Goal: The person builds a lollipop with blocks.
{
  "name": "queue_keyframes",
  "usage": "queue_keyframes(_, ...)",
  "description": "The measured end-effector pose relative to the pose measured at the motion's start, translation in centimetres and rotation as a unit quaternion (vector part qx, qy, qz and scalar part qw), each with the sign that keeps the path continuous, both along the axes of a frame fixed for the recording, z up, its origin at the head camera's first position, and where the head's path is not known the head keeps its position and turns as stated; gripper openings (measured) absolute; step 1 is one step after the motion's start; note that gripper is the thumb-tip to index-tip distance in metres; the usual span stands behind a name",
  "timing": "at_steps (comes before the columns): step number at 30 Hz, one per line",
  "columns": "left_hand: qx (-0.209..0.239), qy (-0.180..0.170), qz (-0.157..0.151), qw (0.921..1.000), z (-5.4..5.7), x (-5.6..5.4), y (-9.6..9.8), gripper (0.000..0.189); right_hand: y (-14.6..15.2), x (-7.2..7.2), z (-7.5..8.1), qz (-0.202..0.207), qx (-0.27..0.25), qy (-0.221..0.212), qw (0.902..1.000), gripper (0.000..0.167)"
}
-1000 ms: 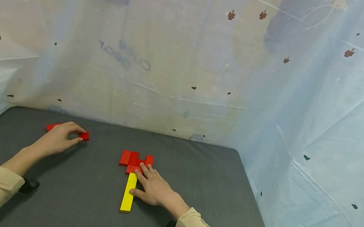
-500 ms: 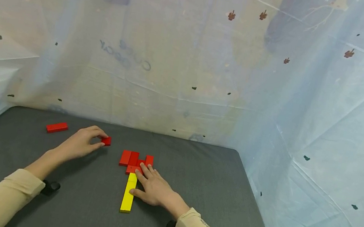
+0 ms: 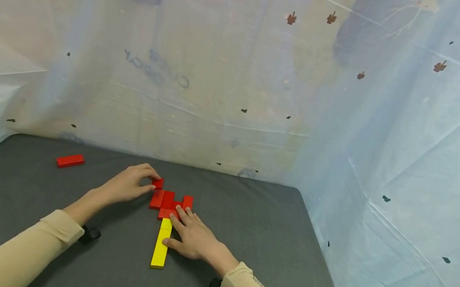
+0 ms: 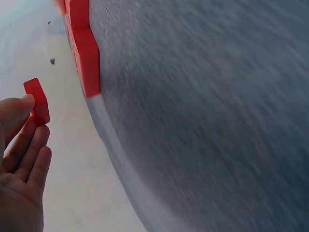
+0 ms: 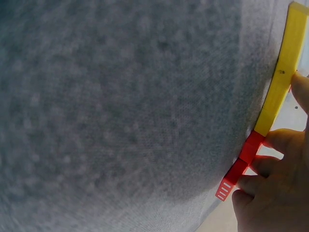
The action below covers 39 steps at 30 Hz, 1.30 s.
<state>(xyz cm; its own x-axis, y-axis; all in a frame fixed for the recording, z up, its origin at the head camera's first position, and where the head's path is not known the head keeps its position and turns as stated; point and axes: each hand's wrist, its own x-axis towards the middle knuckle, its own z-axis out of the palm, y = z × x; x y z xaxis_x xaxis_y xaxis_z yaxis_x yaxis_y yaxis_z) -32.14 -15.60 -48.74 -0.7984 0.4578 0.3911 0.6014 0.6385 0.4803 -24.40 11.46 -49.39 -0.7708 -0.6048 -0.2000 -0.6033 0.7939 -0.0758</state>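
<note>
My left hand [image 3: 128, 185] pinches a small red block [image 3: 158, 183] between thumb and fingers, just behind the left end of a cluster of red blocks [image 3: 168, 199]. In the left wrist view the pinched block [image 4: 38, 102] shows apart from the cluster's blocks [image 4: 88, 63]. Spread over the cluster's front, the fingers of my right hand [image 3: 194, 237] touch red blocks, while its thumb lies against a strip of yellow blocks [image 3: 160, 248]. This yellow strip [image 5: 285, 67] meets the red blocks [image 5: 251, 146] end to end in the right wrist view. Right fingertips partly cover some red blocks.
A single long red block [image 3: 70, 161] lies at the back left of the dark grey table [image 3: 113, 266]. Translucent plastic sheeting [image 3: 222, 81] hangs behind the table and along its right side.
My left hand has carried the small red block rightward from the back left to the cluster, uncovering the long red block. The right hand stays in place.
</note>
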Motion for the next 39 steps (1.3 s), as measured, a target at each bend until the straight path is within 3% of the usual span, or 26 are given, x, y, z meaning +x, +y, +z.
queue_keyframes(14, -0.005, -0.022, -0.029, 0.9993, -0.4, -1.8, 3.8, 0.025, 0.1, -0.2, 0.2, 0.009, 0.001, 0.005, 0.9999, 0.076)
queue_keyframes(20, -0.029, -0.060, -0.028, 0.9974, -0.4, -2.8, 5.2, 0.024, 0.1, -0.3, 0.3, 0.011, 0.001, 0.004, 0.9999, 0.077)
queue_keyframes(31, -0.077, -0.092, -0.046, 0.9917, -1.3, -3.7, 6.3, 0.025, 0.1, -0.3, 0.2, 0.018, 0.000, 0.010, 0.9998, 0.076)
queue_keyframes(39, -0.079, -0.089, -0.058, 0.9912, -1.5, -4.0, 6.5, 0.025, 0.2, -0.2, 0.1, 0.016, -0.002, 0.008, 0.9998, 0.076)
